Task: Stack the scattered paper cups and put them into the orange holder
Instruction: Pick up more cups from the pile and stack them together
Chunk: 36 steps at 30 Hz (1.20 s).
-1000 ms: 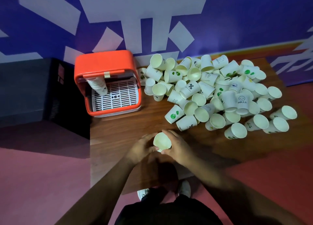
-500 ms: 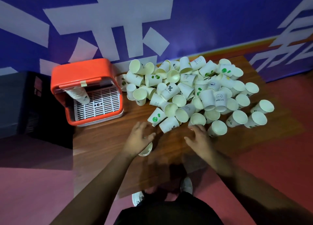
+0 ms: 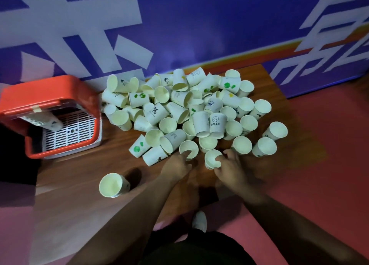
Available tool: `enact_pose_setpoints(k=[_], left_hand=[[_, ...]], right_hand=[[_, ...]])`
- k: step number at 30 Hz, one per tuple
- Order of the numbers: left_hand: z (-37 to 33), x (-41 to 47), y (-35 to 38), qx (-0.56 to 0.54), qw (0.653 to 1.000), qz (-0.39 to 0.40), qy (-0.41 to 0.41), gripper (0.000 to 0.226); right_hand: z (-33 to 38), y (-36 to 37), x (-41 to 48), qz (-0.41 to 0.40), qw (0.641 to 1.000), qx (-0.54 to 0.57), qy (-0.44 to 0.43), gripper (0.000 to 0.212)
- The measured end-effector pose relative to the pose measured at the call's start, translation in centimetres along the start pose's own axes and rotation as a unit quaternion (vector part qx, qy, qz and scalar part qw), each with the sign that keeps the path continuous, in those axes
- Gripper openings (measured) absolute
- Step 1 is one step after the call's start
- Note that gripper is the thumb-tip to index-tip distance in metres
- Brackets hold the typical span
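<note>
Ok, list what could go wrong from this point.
1. Both hands are gripping cups at the near edge of the pile: the left hand on one cup, the right hand on another. Pulling them may send leaning neighbours rolling.
2. The lone cup stands near the wooden table's front edge and could get knocked off.

The holder (image 3: 52, 97) sits at the left of the frame on the table (image 3: 79, 175). A stack of cups (image 3: 43, 121) lies inside it. The big pile (image 3: 191, 109) fills the middle. One cup (image 3: 112, 185) stands alone at lower left. Both hands (image 3: 176, 165) touch the pile's bottom edge.
</note>
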<state>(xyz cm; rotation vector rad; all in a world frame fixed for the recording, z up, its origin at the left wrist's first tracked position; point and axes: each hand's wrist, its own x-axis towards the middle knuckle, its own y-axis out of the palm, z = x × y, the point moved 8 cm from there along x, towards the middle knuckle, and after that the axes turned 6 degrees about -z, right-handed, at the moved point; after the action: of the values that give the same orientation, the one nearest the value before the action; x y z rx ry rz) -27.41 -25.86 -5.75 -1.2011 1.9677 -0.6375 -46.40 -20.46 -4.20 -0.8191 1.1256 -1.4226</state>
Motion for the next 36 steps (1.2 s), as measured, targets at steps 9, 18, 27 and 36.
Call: enact_pose_setpoints(k=[9, 18, 27, 36], left_hand=[[0.9, -0.6, -0.2, 0.000, 0.996, -0.087, -0.030, 0.028], [4.1, -5.6, -5.0, -0.136, 0.984, -0.104, -0.037, 0.022], [8.3, -11.0, -12.3, -0.231, 0.952, -0.190, -0.061, 0.031], [14.8, -14.4, -19.5, -0.223, 0.935, -0.259, -0.093, 0.076]], right_hand=[[-0.4, 1.0, 0.4, 0.035, 0.990, 0.123, -0.053, 0.010], [4.9, -0.9, 1.5, 0.060, 0.964, 0.248, -0.081, 0.016], [9.1, -0.8, 1.8, 0.078, 0.963, 0.252, -0.062, 0.022], [17.4, -2.0, 3.2, 0.015, 0.950, 0.302, -0.080, 0.023]])
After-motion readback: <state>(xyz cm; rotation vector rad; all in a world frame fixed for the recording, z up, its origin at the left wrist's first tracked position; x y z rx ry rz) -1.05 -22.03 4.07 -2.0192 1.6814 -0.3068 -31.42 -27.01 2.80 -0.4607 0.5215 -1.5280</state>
